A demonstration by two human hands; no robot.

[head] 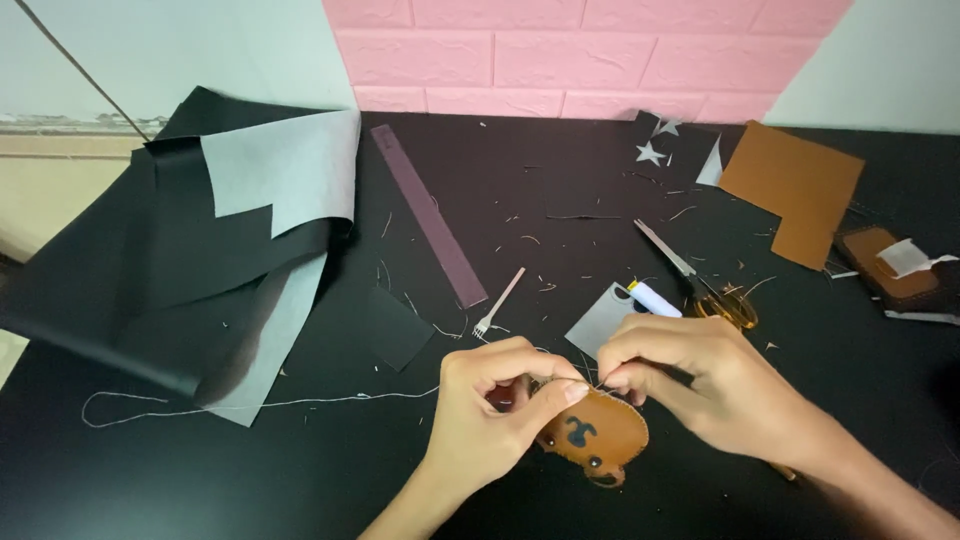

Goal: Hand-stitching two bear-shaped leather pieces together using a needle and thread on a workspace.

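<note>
My left hand (490,410) pinches the top edge of a small brown leather piece (598,438) with white stitching around its rim and black marks on its face. My right hand (690,375) meets it at that same edge, fingertips pinched on a thin needle or thread; which one I cannot tell. A white thread (250,405) trails from the piece leftwards across the black table (350,480) and ends in a loop.
A large folded black sheet with grey backing (230,250) lies at the left. A dark ruler (428,215), a small pronged tool (498,303), scissors (700,285), a white spool (655,298), a grey scrap (600,318) and a brown leather sheet (795,190) lie behind my hands.
</note>
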